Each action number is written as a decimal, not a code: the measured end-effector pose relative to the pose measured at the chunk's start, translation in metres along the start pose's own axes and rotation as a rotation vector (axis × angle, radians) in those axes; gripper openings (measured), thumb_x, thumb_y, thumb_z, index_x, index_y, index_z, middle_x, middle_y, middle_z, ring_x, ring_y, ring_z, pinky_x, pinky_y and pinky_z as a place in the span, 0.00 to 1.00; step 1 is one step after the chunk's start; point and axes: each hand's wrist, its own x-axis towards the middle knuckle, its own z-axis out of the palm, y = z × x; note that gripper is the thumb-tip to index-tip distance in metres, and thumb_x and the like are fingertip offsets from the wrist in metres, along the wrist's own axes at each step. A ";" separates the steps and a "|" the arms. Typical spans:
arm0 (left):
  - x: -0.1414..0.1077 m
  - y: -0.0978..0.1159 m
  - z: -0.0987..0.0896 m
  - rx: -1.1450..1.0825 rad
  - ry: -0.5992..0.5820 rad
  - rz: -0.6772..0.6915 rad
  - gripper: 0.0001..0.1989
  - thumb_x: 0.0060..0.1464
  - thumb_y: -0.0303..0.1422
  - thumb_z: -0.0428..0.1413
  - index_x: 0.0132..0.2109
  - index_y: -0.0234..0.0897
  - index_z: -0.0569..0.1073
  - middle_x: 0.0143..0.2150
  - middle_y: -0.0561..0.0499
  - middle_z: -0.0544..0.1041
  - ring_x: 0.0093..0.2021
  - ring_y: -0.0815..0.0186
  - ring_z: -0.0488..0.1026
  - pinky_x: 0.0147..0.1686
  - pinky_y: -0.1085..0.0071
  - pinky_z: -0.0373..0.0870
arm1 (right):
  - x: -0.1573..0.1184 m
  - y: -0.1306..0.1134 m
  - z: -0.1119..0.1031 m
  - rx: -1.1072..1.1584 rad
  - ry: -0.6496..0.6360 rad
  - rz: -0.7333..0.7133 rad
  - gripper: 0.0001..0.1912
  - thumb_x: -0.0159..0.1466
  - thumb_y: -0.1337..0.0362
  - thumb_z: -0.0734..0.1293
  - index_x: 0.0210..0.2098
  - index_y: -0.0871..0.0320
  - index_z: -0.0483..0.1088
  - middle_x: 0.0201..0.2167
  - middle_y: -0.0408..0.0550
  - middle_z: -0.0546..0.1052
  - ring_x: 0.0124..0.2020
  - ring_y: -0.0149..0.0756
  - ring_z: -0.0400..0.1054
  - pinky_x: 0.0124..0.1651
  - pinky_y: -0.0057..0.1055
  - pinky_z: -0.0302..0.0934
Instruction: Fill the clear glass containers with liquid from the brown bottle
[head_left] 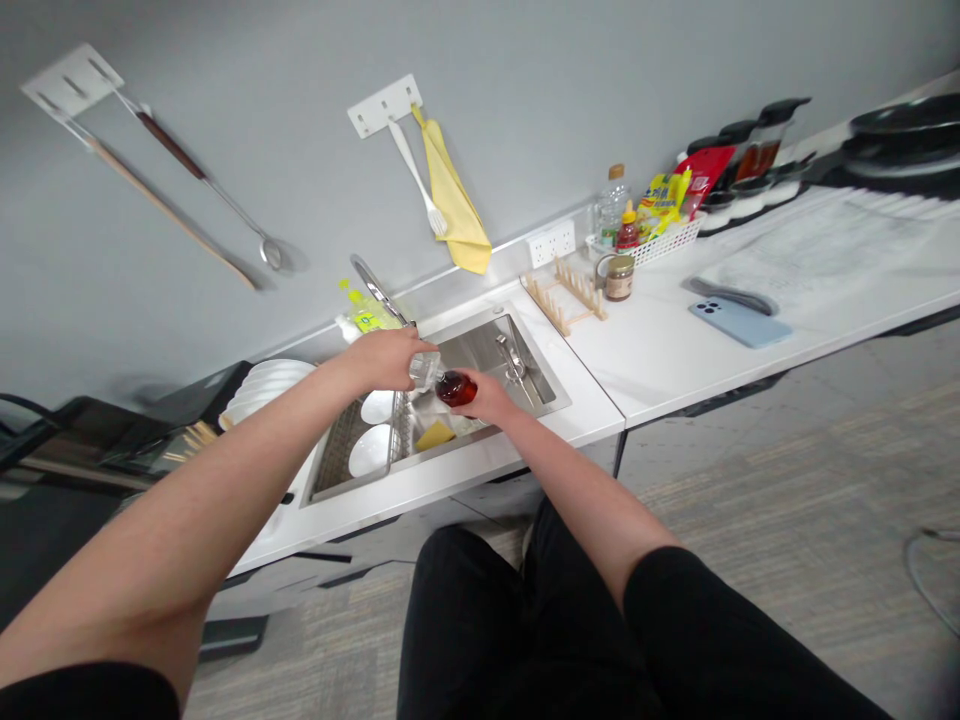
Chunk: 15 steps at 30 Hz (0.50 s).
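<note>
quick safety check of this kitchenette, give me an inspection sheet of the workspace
surface: white countertop with a stainless steel sink set into it
job's things: clear bottle of dark red liquid, held above the sink
clutter: white plates and yellow sponge in the sink; wooden plate rack, jar and light blue phone on the countertop
grips: left hand on the bottle's clear upper part; right hand on its red lower part
cables: thin dark loop on the floor, possibly a cable
surroundings: grey wall with a hanging ladle and yellow cloth; carpet below
</note>
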 end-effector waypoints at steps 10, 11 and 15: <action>-0.001 0.008 -0.014 0.004 -0.037 -0.004 0.44 0.54 0.41 0.66 0.78 0.57 0.71 0.64 0.42 0.78 0.62 0.43 0.80 0.55 0.58 0.75 | 0.001 -0.002 -0.001 -0.005 0.016 -0.014 0.47 0.49 0.60 0.89 0.67 0.50 0.79 0.63 0.53 0.85 0.63 0.58 0.81 0.71 0.55 0.70; -0.001 0.009 -0.015 0.006 -0.033 -0.002 0.44 0.54 0.41 0.66 0.78 0.57 0.71 0.64 0.42 0.78 0.62 0.43 0.80 0.54 0.58 0.75 | 0.001 -0.002 -0.001 -0.005 0.015 -0.012 0.47 0.50 0.60 0.89 0.67 0.50 0.79 0.63 0.53 0.85 0.63 0.58 0.81 0.72 0.55 0.70; 0.000 0.010 -0.017 0.021 -0.032 0.002 0.43 0.53 0.40 0.65 0.77 0.58 0.72 0.64 0.42 0.79 0.62 0.43 0.80 0.54 0.57 0.76 | 0.000 -0.001 -0.001 0.014 0.012 0.005 0.47 0.50 0.61 0.89 0.68 0.49 0.78 0.65 0.52 0.84 0.65 0.57 0.80 0.73 0.55 0.69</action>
